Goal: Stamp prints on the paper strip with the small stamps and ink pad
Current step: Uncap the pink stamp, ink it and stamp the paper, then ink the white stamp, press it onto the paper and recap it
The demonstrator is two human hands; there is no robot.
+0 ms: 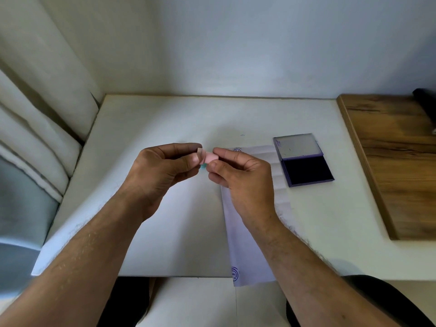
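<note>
A small pink stamp [210,157] is held above the white table between both hands. My left hand [162,171] pinches its left end, where a pale cap or base shows, and my right hand [238,171] pinches its right end. A bit of teal shows just below the stamp, partly hidden by my fingers. The white paper strip [245,246] lies under my right forearm, running from the table's front edge toward the back, with a purple round print near each end. The ink pad [306,172] sits open to the right of the strip, its dark pad facing up.
The ink pad's lid [297,146] lies flat behind the pad. A wooden board [391,161] lies along the right side, with a dark object [424,100] at its far corner. White and grey cushions [30,142] press against the table's left edge. A wall stands behind.
</note>
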